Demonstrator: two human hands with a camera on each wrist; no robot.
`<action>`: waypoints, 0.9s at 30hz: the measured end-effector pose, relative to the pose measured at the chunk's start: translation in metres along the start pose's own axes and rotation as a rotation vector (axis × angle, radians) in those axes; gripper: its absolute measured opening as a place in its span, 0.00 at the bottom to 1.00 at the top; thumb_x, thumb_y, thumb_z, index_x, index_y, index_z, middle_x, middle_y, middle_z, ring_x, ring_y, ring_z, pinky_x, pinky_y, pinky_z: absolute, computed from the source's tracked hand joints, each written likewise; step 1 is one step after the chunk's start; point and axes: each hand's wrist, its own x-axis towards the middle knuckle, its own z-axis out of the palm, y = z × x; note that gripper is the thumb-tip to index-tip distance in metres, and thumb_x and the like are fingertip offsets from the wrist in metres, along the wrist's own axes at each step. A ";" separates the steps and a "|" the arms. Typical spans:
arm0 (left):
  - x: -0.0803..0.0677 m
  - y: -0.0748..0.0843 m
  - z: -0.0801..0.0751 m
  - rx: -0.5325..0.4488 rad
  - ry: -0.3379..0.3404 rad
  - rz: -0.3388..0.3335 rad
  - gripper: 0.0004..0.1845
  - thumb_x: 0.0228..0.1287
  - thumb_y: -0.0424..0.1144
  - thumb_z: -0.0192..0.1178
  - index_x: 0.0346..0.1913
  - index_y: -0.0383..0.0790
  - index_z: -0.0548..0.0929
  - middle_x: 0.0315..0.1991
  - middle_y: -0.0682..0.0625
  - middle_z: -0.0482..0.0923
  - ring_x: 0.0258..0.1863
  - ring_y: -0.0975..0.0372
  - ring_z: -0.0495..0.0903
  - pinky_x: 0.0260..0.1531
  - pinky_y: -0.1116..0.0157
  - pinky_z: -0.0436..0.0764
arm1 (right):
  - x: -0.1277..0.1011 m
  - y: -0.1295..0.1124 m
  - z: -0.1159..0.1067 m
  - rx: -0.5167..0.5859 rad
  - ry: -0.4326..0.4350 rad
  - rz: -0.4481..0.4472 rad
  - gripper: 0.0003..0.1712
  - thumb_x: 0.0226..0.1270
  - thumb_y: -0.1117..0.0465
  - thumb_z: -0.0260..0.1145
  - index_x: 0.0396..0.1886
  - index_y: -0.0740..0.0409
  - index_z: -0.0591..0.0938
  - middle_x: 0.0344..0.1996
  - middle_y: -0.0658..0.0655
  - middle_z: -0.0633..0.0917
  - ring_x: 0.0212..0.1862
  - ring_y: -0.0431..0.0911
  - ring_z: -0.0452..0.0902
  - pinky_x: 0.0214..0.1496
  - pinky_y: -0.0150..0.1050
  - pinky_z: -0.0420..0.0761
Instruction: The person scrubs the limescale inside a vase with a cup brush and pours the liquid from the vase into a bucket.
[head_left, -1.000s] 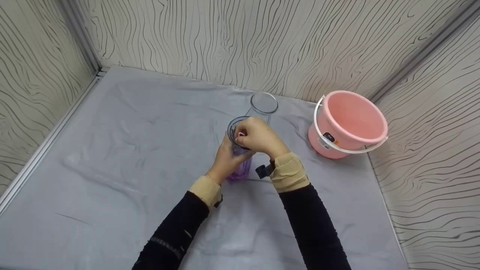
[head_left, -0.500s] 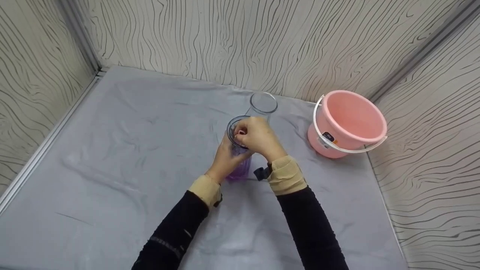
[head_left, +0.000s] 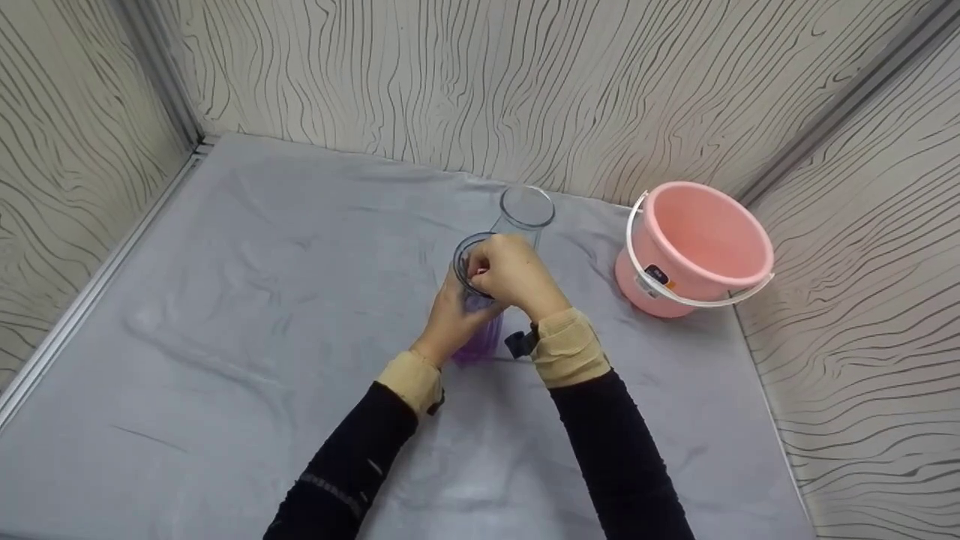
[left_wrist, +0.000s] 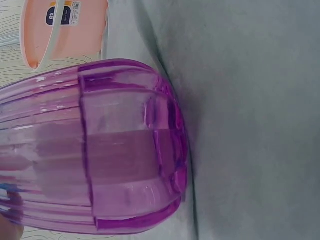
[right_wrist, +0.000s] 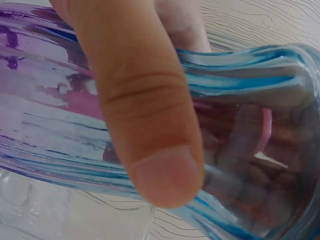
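A glass vase, purple at the base and blue toward its flared rim, stands tilted in the head view. My left hand grips it below the rim, its thumb lying across the glass in the right wrist view. In the left wrist view the purple base is close against the cloth. My right hand has its curled fingers at the vase mouth, pinching a slim pink handle. Through the glass a pink strip shows near those fingers; the handle's lower end is blurred by the glass.
Behind the held vase stands a clear glass vase. A pink bucket with a white carrying handle is at the right rear. Grey cloth covers the table, with patterned panels around it.
My right wrist and forearm have shifted slightly left, and the pink handle sits a little differently between the fingers. The left hand keeps its grip on the vase.
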 end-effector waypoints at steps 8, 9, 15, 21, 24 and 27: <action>0.000 0.001 0.000 -0.036 -0.007 -0.008 0.36 0.61 0.39 0.73 0.66 0.32 0.65 0.59 0.41 0.77 0.59 0.53 0.77 0.62 0.56 0.76 | -0.001 0.005 -0.001 0.079 0.011 -0.057 0.07 0.50 0.73 0.63 0.18 0.61 0.83 0.17 0.48 0.75 0.24 0.43 0.67 0.27 0.36 0.66; 0.000 0.001 0.001 -0.038 -0.005 -0.007 0.36 0.61 0.39 0.73 0.66 0.33 0.66 0.59 0.41 0.77 0.59 0.53 0.77 0.62 0.56 0.75 | -0.001 0.006 -0.002 0.091 0.008 -0.059 0.07 0.50 0.73 0.63 0.19 0.61 0.83 0.18 0.48 0.75 0.24 0.43 0.67 0.27 0.36 0.66; 0.000 0.003 0.002 -0.031 -0.013 -0.020 0.37 0.60 0.40 0.74 0.66 0.33 0.66 0.59 0.43 0.76 0.59 0.56 0.76 0.63 0.59 0.74 | -0.002 0.009 -0.005 0.177 -0.040 -0.011 0.06 0.55 0.73 0.66 0.25 0.62 0.87 0.20 0.49 0.78 0.25 0.42 0.68 0.28 0.36 0.69; -0.001 0.003 0.001 -0.026 -0.011 -0.047 0.39 0.60 0.41 0.74 0.68 0.32 0.64 0.60 0.42 0.76 0.60 0.55 0.76 0.63 0.57 0.74 | 0.000 0.006 -0.003 0.124 -0.038 0.005 0.04 0.55 0.71 0.67 0.25 0.62 0.87 0.22 0.51 0.81 0.26 0.43 0.69 0.30 0.37 0.71; -0.001 0.003 0.000 -0.043 -0.020 -0.052 0.38 0.61 0.41 0.73 0.68 0.33 0.64 0.60 0.42 0.76 0.59 0.55 0.76 0.63 0.57 0.75 | 0.002 0.003 -0.002 0.066 -0.037 0.006 0.05 0.53 0.71 0.67 0.22 0.62 0.86 0.21 0.51 0.80 0.27 0.44 0.69 0.31 0.37 0.71; -0.001 0.002 -0.001 -0.057 -0.025 -0.055 0.37 0.62 0.41 0.72 0.67 0.33 0.64 0.60 0.43 0.76 0.59 0.55 0.77 0.62 0.57 0.75 | 0.002 0.001 -0.001 0.042 -0.041 0.018 0.06 0.53 0.72 0.67 0.21 0.62 0.85 0.21 0.52 0.79 0.27 0.45 0.69 0.31 0.38 0.71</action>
